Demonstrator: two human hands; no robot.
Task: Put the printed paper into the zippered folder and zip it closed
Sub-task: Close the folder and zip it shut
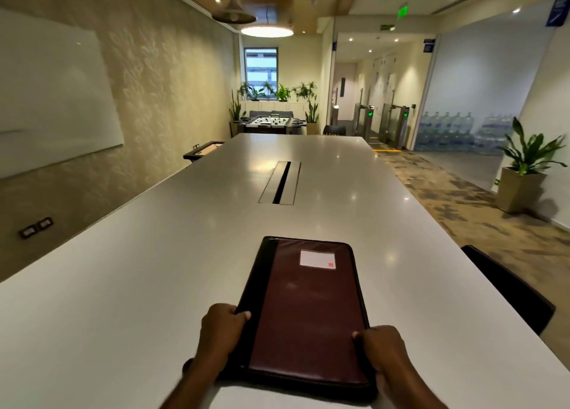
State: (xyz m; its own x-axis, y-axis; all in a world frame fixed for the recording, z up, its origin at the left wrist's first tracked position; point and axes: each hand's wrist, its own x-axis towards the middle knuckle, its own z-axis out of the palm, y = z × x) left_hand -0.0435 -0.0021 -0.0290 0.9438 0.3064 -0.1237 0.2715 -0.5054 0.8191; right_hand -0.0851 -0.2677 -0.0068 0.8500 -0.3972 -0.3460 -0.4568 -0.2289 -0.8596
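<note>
A dark maroon zippered folder point(303, 310) with a black spine and a small white label lies flat and closed on the long white table point(129, 300), close to me. My left hand point(220, 331) grips its left edge near the bottom, thumb on the cover. My right hand point(381, 351) grips the right edge near the lower corner. A white sheet, perhaps the printed paper point(246, 398), shows beneath the folder's near edge, mostly hidden.
A cable hatch point(280, 182) is set into the table's middle. A black chair back point(509, 288) stands at the table's right side. A potted plant point(524, 174) sits on the carpet farther right. A whiteboard hangs on the left wall.
</note>
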